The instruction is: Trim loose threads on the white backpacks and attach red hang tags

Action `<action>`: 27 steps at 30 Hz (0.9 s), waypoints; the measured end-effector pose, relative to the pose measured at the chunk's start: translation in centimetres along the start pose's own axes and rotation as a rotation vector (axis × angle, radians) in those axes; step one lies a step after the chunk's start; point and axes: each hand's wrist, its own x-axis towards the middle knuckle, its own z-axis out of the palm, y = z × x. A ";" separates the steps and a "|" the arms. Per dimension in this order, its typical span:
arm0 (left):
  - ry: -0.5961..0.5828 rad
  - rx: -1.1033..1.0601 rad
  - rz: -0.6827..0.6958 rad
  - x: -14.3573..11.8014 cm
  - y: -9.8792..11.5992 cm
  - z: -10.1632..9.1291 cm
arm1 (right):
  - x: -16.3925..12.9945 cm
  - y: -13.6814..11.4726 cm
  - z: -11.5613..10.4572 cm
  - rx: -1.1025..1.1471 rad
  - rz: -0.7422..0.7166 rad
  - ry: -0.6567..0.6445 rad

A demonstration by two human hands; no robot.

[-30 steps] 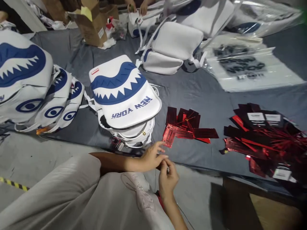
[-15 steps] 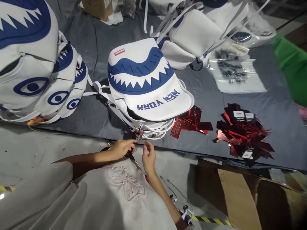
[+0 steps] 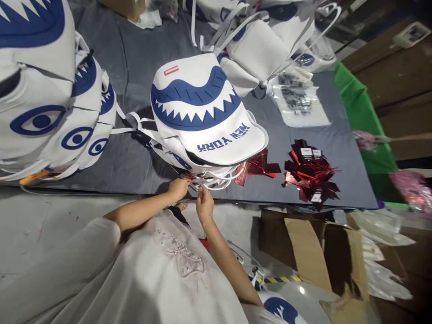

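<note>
A white backpack with a blue toothed mouth and "NEW YORK" lettering lies at the table's near edge, on top of other white bags. White cords loop out below its flap. My left hand is closed in a pinch at the left of these cords, close under the bag. Just to its right, my right hand pinches with fingertips pointing up at the cords. What sits between the fingers of either hand is too small to make out. Dark red shiny hang tags lie right of the bag.
More toothed backpacks stand stacked at the left. A larger heap of red tags lies at the right, with clear plastic bags behind it. White bags fill the back. A green bin and open cardboard boxes stand around.
Both hands have moved up to the front of the backpack, and my right hand's fingers have closed into a pinch. The view has shifted, showing more of the right side.
</note>
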 end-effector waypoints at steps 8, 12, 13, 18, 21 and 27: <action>-0.056 -0.066 0.048 1.4 -1.6 -0.1 | 1.3 1.8 0.8 -0.157 -0.014 -0.181; -0.088 -0.102 0.059 2.0 -0.8 1.0 | 0.7 3.2 1.0 0.061 0.052 -0.115; -0.096 -0.112 0.059 2.2 -0.5 1.2 | 0.8 3.5 1.0 0.080 0.069 -0.113; -0.115 -0.144 0.037 2.3 0.9 1.8 | 1.7 3.7 0.2 0.027 0.078 -0.151; -0.134 -0.144 0.039 1.9 0.8 1.4 | 1.6 3.6 -1.4 -0.002 0.103 -0.106; -0.267 -0.203 0.108 0.5 -1.7 0.4 | -0.3 4.6 -3.6 0.215 0.366 -0.034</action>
